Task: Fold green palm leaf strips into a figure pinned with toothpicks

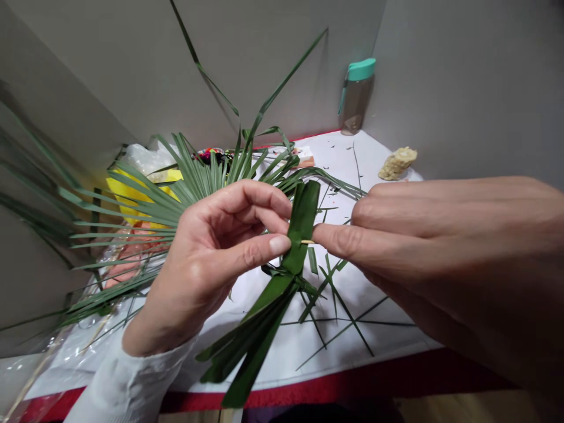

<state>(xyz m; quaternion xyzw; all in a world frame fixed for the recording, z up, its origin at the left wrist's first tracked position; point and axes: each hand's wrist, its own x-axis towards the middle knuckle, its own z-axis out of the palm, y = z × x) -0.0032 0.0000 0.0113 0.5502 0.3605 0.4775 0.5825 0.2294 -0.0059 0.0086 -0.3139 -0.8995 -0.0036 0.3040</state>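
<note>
My left hand [211, 258] pinches a folded green palm-leaf piece [302, 226] between thumb and fingers. Long leaf strips [251, 335] trail from the folded piece toward the table's front edge. A thin wooden pick [307, 241] pokes out sideways through the fold. My right hand [440, 235] comes in from the right, and its fingertips press on the pick's end next to the leaf. The rest of the pick is hidden by the leaf and my fingers. Behind my hands spreads a fan-shaped palm frond [198, 188].
Cut leaf strips and scraps lie on a white table covering [374, 346] with a red edge, between grey walls [462, 88]. At the back stand a teal-capped bottle [356, 94] and a pale crumbly lump [397, 163]. A yellow bag [132, 197] lies left, under the frond.
</note>
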